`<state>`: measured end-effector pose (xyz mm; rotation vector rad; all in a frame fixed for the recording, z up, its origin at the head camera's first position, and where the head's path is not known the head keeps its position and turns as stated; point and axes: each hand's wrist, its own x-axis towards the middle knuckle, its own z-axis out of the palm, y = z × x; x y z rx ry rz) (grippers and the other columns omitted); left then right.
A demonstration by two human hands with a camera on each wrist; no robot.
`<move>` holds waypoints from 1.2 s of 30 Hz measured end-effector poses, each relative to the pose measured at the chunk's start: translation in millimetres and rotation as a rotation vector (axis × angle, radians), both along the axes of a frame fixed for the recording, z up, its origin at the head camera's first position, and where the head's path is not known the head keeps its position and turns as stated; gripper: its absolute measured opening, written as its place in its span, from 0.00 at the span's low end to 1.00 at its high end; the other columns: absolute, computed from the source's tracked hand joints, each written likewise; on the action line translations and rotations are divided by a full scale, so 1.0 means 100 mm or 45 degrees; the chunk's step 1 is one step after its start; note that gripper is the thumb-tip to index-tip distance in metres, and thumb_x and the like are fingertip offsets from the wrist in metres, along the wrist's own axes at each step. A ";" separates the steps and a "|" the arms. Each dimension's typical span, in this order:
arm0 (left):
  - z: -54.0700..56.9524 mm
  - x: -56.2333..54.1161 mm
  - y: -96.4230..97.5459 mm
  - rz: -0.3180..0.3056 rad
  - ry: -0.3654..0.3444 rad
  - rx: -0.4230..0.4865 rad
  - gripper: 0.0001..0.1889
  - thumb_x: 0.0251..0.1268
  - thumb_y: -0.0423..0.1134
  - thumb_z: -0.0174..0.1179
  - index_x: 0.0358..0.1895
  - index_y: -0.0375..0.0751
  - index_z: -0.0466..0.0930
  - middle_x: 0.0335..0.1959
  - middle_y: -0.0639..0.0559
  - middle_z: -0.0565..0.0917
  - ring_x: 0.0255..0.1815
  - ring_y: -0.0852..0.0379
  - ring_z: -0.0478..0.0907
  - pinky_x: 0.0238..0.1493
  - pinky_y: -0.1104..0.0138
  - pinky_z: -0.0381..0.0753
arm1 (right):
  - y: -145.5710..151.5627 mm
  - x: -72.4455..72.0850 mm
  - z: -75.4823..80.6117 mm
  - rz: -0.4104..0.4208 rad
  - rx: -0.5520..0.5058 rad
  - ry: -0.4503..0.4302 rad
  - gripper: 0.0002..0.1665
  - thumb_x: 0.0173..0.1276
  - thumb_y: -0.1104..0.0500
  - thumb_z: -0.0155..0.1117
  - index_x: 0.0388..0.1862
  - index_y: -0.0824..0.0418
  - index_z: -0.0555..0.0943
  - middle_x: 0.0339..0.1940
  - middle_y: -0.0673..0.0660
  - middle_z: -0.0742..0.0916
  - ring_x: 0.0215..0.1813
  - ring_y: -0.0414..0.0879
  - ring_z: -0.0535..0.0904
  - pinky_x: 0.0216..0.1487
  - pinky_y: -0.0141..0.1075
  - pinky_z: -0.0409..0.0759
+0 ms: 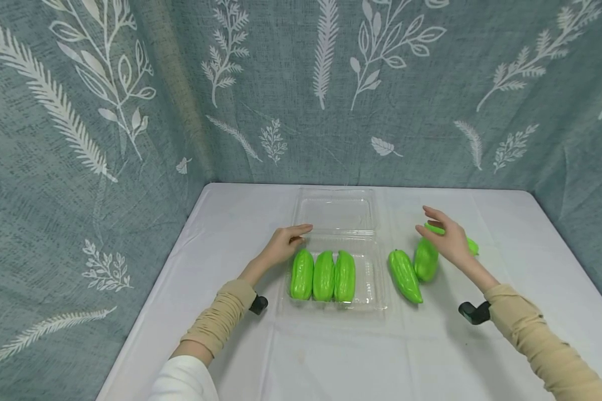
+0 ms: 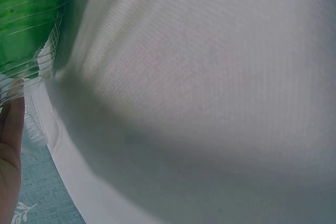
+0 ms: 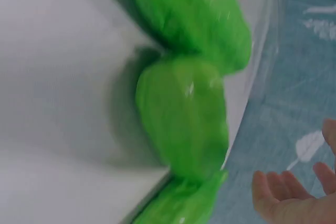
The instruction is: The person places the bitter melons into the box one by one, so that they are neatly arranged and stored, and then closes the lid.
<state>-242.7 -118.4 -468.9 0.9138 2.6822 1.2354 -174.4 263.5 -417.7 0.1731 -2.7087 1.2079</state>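
A clear plastic clamshell box (image 1: 368, 278) lies unfolded, with three ridged green pepper-like vegetables (image 1: 323, 277) side by side in its base. My left hand (image 1: 281, 245) rests at the box's back left corner, its fingers fairly straight; in the left wrist view only part of this hand (image 2: 10, 150) shows beside the box wall. To the right of the box lies one green vegetable (image 1: 405, 277), with another (image 1: 425, 260) next to it. A further one (image 1: 471, 245) is partly hidden beneath my right hand (image 1: 446, 239), which hovers with fingers spread and holds nothing.
The box's flat clear lid (image 1: 336, 210) extends toward the back of the table. A white cloth (image 1: 331, 356) covers the table. Grey-green patterned curtains (image 1: 291, 122) hang behind it and at both sides.
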 end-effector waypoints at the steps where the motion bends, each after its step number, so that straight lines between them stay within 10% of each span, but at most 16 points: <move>1: 0.00 0.00 0.00 0.000 0.003 0.000 0.21 0.64 0.23 0.54 0.61 0.31 0.73 0.63 0.38 0.74 0.60 0.44 0.76 0.39 0.69 0.79 | 0.03 0.00 0.01 -0.009 0.008 -0.011 0.33 0.71 0.56 0.58 0.70 0.68 0.63 0.68 0.72 0.69 0.63 0.70 0.70 0.56 0.59 0.76; 20: 0.03 0.04 0.00 0.007 -0.018 -0.009 0.21 0.65 0.23 0.54 0.61 0.31 0.72 0.64 0.37 0.73 0.58 0.44 0.77 0.36 0.70 0.77 | 0.57 -0.12 0.05 -0.072 0.183 -0.151 0.37 0.73 0.50 0.53 0.72 0.69 0.58 0.66 0.78 0.67 0.64 0.75 0.64 0.59 0.63 0.71; 36: 0.05 0.06 0.01 0.002 -0.015 -0.010 0.21 0.65 0.24 0.54 0.62 0.31 0.72 0.64 0.36 0.73 0.59 0.43 0.77 0.38 0.69 0.79 | 0.92 -0.13 -0.07 0.090 0.222 -0.397 0.40 0.73 0.46 0.52 0.73 0.69 0.57 0.68 0.77 0.65 0.66 0.74 0.61 0.62 0.62 0.69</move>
